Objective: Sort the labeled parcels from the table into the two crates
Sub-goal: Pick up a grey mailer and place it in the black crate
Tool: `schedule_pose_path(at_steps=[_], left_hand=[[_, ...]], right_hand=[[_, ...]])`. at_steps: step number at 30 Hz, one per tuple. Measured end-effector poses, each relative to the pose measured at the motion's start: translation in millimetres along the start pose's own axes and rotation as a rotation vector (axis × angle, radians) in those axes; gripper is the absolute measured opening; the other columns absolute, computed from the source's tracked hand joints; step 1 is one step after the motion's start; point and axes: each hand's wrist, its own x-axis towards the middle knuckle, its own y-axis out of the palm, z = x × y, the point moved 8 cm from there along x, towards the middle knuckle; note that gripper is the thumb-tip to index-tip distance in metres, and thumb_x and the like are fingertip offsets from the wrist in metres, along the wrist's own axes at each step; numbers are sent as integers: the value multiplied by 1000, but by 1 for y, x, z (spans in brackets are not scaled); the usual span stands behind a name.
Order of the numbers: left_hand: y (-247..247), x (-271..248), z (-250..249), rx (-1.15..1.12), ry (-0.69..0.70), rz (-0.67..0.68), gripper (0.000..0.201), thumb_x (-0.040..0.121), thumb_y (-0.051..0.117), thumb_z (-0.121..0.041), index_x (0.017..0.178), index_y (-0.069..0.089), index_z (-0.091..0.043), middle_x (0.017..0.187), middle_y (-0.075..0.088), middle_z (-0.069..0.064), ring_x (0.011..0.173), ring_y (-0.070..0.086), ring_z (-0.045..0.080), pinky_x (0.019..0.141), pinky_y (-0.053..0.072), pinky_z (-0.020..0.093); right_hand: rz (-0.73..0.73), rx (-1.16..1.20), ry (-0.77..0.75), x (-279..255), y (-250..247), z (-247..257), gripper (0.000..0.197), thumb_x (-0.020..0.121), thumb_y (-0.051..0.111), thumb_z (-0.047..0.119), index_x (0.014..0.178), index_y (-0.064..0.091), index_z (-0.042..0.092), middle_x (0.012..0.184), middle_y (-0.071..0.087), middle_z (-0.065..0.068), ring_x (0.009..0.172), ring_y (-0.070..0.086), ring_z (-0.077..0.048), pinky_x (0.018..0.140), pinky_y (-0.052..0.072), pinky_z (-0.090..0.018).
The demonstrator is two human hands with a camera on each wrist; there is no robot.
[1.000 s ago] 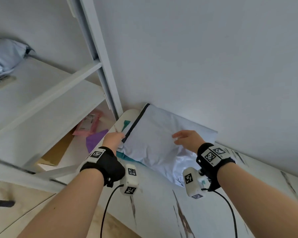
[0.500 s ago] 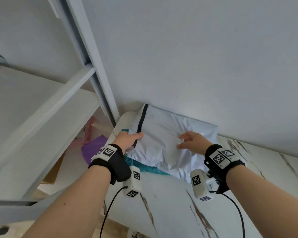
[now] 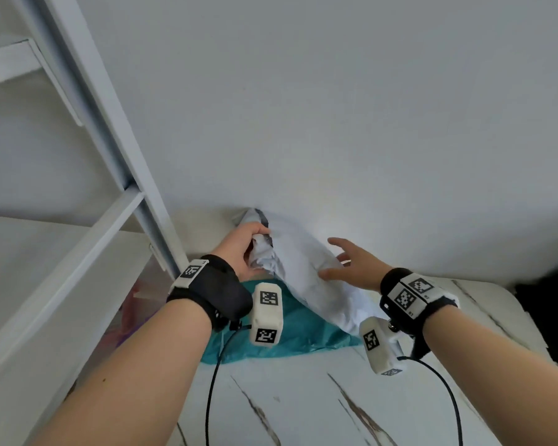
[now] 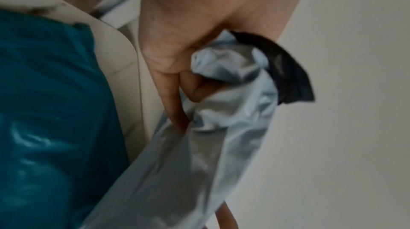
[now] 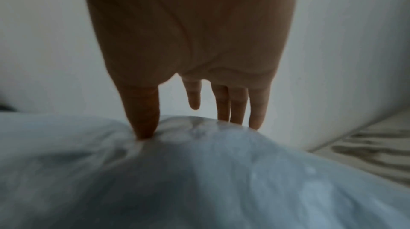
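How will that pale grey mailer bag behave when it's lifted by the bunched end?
Probably floppy: the pale grey mailer bag crumples into folds where the left hand grips its end. It likely sags rather than holding shape, since its lower part drapes down onto the teal bag. The glossy film looks slippery, so the right hand, fingers straight against it, may help steady it.

Pale blue-grey parcel (image 3: 306, 268) up top, with a black strip along its bunched end, glossy teal parcel (image 3: 290, 329) beneath it; the table (image 3: 303, 407) is white marble print streaked with brown-grey veins; both wristbands (image 3: 213, 291) are black, their camera blocks (image 3: 266, 313) white with black-and-white square codes; black cables; shelf frame (image 3: 110, 123) and wall (image 3: 335, 107) pale grey-white
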Motion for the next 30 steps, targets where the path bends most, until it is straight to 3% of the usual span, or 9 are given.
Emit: schedule_pose_path(at_steps=[2,6,9,13,16,18,21,26,30], left_hand=[[22,-7,-10,-36,15,57,12,90,53,-17,87,61,-9,86,64,11,74,61,26,60,54,32],[72,-24,-38,-92,85,155,18,92,50,-14,76,57,-10,83,62,9,77,61,25,65,57,37],[105,-38,-57,-150,121,206,23,92,46,-12,71,55,-8,80,61,11,77,59,27,77,51,41],[125,-50,-74,-181,166,205,29,95,42,-11,67,52,-8,69,58,9,68,56,23,65,49,35],[132,-52,-82,-209,203,206,30,97,40,-10,70,53,-7,55,64,10,69,59,24,70,52,38],[137,-54,-88,-203,235,230,27,97,42,-11,73,55,-5,55,66,10,70,61,23,80,53,39],[139,-57,-97,-154,300,259,23,98,47,-18,78,56,-10,60,67,6,61,63,18,74,54,38],[99,-36,-105,-71,370,111,24,95,54,-35,81,55,-15,52,63,-4,40,56,8,68,54,34],[66,-24,-100,-122,405,-54,20,92,59,-27,76,53,-17,50,59,-5,50,54,9,61,50,26]], right_hand=[[-121,8,-42,-10,-22,6,70,85,66,46,145,32,34,133,50,-4,116,53,-20,95,42,-30],[-252,165,-146,-34,-61,26,50,91,49,58,136,46,37,130,57,1,122,51,-17,103,35,-30],[-228,163,-189,-49,-77,37,68,79,54,71,138,44,39,132,56,3,124,50,-15,105,35,-31],[-220,110,-232,-54,-94,45,106,50,64,84,142,37,39,141,47,9,127,46,-10,110,36,-36],[-243,-55,-221,-55,-99,47,98,56,75,67,142,38,36,131,56,6,118,53,-14,103,43,-37],[-360,-201,-204,-53,-106,47,63,72,76,35,129,51,25,110,65,-3,103,59,-23,87,49,-34],[-534,-187,-210,-50,-123,50,9,81,57,7,88,57,11,84,65,-13,82,59,-30,66,41,-31],[-679,-28,-193,-55,-146,48,36,76,43,-6,54,25,15,54,32,-4,58,30,-20,54,22,-30],[-683,86,-142,-50,-156,30,28,74,45,-9,55,35,8,57,38,-8,61,36,-19,57,26,-30]])
